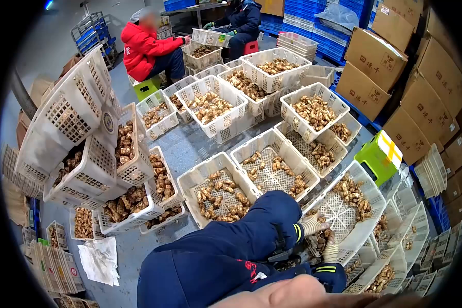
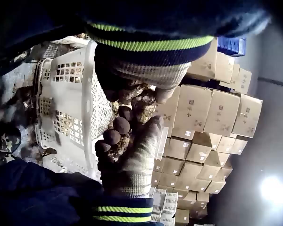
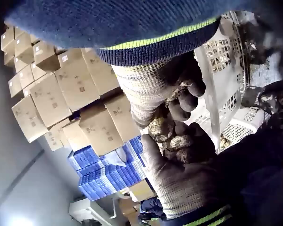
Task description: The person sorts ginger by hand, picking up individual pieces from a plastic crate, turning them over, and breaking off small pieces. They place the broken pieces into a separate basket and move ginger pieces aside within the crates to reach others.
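Both gloved hands are together at the near rim of a white crate (image 1: 373,205). My left hand (image 1: 311,225) has its fingers curled round knobbly brown pieces (image 1: 321,241); in the left wrist view the left hand (image 2: 144,70) is the upper one. Facing it, my right hand (image 1: 331,249) grips more pieces, its dark fingertips bent round them in the left wrist view. The right wrist view shows the right hand (image 3: 148,89) above and the left hand (image 3: 181,183) below, with pieces (image 3: 179,141) between the palms. Some pieces are hidden by the fingers.
White crates (image 1: 190,180) of similar pieces stand ahead and left, some stacked. A green stool (image 1: 377,158) is beyond the right crate; cardboard boxes (image 1: 376,56) line the right. Two people sit at the back, one in a red jacket (image 1: 143,50). White paper (image 1: 99,261) lies on the floor.
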Demonstrator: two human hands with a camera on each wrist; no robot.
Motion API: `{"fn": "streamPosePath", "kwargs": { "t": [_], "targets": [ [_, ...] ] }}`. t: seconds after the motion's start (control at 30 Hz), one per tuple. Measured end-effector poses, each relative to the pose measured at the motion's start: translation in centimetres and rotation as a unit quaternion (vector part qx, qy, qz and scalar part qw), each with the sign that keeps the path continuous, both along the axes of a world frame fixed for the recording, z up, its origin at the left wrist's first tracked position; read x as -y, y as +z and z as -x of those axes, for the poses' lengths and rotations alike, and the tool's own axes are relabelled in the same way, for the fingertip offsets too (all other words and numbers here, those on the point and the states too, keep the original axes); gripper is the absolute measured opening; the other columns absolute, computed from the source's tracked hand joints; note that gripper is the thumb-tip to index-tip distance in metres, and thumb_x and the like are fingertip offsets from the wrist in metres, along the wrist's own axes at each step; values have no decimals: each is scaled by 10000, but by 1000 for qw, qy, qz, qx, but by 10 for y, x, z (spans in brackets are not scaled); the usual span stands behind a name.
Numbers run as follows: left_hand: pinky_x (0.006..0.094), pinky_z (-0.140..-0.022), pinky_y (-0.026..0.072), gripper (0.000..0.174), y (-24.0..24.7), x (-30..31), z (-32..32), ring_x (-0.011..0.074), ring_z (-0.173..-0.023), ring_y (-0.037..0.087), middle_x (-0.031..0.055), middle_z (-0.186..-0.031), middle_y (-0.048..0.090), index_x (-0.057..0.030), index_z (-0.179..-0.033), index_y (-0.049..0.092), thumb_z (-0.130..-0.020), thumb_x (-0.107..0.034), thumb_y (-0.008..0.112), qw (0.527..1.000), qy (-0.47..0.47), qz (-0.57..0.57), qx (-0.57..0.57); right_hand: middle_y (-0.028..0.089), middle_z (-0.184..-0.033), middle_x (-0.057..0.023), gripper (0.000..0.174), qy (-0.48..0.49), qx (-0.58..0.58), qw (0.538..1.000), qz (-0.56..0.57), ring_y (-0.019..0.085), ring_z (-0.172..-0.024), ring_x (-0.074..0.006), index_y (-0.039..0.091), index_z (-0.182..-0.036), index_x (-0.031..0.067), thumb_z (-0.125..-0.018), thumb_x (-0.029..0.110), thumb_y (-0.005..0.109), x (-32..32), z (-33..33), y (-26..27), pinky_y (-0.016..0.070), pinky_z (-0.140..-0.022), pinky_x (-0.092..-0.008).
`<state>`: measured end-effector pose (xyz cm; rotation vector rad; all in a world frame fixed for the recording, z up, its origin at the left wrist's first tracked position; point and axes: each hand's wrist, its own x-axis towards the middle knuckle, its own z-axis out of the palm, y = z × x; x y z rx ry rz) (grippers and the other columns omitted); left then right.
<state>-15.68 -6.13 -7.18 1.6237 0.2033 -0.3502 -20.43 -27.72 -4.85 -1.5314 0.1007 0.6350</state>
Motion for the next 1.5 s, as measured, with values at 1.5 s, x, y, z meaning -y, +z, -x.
{"fn": "streamPosePath", "kwargs": {
  "t": [1.5],
  "targets": [
    [264,-525,475,643,-22,9,1,145,-727,604,133,-1036,662,19,-1423,339,-913,-221,648,982,66,177,-14,567,-632,6,495,-348,113,928,-65,511,-495,-75,662,-971,35,-920,519,574,63,6,77,387,-420,-217]
  ]
}}
